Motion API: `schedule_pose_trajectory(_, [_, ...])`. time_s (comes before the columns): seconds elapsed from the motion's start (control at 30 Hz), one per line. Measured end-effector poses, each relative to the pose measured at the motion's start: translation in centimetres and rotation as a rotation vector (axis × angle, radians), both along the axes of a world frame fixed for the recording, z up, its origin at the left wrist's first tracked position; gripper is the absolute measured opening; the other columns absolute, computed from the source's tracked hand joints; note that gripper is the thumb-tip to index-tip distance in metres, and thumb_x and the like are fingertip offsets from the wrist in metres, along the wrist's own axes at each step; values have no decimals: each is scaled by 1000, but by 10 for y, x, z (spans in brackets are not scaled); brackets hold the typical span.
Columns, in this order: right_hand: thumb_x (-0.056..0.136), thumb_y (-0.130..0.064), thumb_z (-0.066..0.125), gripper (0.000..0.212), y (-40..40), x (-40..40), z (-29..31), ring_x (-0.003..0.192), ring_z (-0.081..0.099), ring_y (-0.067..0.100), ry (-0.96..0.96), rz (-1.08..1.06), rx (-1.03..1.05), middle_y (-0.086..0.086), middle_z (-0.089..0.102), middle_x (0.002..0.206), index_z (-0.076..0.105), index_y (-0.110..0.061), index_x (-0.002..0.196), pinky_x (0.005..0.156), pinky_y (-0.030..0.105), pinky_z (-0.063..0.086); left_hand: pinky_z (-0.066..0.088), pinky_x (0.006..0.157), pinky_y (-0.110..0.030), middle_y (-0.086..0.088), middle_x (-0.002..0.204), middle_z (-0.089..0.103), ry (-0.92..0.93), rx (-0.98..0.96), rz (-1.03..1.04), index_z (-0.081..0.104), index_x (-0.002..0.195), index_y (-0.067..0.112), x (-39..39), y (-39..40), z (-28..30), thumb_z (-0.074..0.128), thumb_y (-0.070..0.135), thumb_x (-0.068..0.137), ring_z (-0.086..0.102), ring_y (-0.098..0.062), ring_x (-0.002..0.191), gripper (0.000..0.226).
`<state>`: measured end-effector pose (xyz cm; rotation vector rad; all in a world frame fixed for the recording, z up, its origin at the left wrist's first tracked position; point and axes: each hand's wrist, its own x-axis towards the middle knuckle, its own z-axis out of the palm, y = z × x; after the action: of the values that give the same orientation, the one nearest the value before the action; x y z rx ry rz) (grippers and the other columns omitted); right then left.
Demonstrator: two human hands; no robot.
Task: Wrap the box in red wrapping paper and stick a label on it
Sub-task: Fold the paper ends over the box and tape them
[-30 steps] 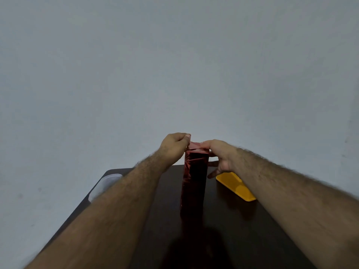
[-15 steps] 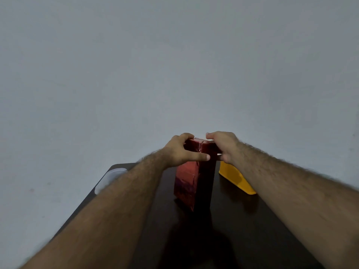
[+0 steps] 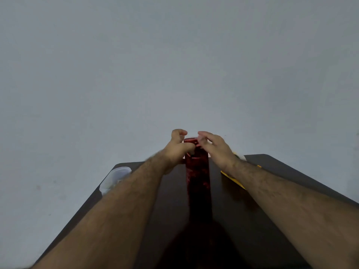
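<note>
Head view: the box stands upright on the dark surface, its top end between both hands. Left hand fingers curl onto the top fold; right hand fingers lie nearly straight against it. Glossy red paper looks slippery and crease-prone, the box probably light and tippy; hold near the top edges. No writing readable.

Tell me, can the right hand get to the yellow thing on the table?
Probably yes. The yellow thing lies just under the right hand's wrist, nothing between them, though that hand is busy at the red box.
</note>
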<state>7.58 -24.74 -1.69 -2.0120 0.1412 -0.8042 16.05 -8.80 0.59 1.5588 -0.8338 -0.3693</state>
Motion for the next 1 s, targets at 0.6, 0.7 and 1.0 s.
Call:
schedule_pose_trajectory(0.6, [101, -62, 55, 68, 15, 8, 18, 136, 52, 27, 133, -110, -150, 7, 42, 155, 37, -31, 159, 110, 47, 51, 67, 77, -45, -3, 113, 69, -187, -217, 249, 66, 115, 31, 2, 10, -19, 77, 43, 94, 75, -24, 98, 26])
schedule_pose_trajectory(0.7, [95, -60, 67, 85, 17, 6, 7, 142, 49, 24, 162, -54, -25, 4, 40, 161, 27, -30, 164, 113, 39, 47, 62, 63, -34, -3, 105, 68, -68, -215, 213, 59, 126, 21, 6, 10, -22, 59, 37, 109, 71, -13, 79, 24])
schedule_pose_trajectory(1.0, [83, -65, 77, 94, 24, 20, -36, 117, 68, 20, 215, -84, 216, -4, 63, 138, 31, -29, 157, 97, 45, 61, 65, 91, -52, -4, 123, 75, 255, -132, 308, 63, 136, 25, 18, -5, -50, 36, 42, 112, 75, -26, 109, 40])
